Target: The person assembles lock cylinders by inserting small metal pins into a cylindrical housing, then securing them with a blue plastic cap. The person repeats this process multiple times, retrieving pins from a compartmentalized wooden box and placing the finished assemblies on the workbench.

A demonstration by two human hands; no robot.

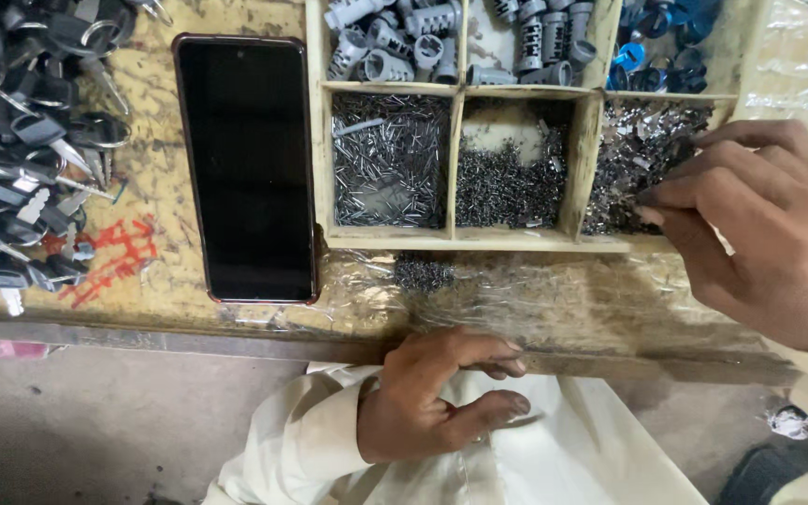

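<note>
My right hand reaches in from the right, its thumb and fingertips pinched together in the heap of thin shiny metal flakes in the right-hand compartment of a wooden divided tray. My left hand rests low over my cream-coloured garment, just under the bench's front edge, with its fingers curled towards the thumb. What lies inside that curl is hidden.
Other tray compartments hold thin pins, tiny dark springs, grey lock cylinders and blue parts. A black phone lies face up to the tray's left. A pile of keys fills the far left. A few springs lie loose.
</note>
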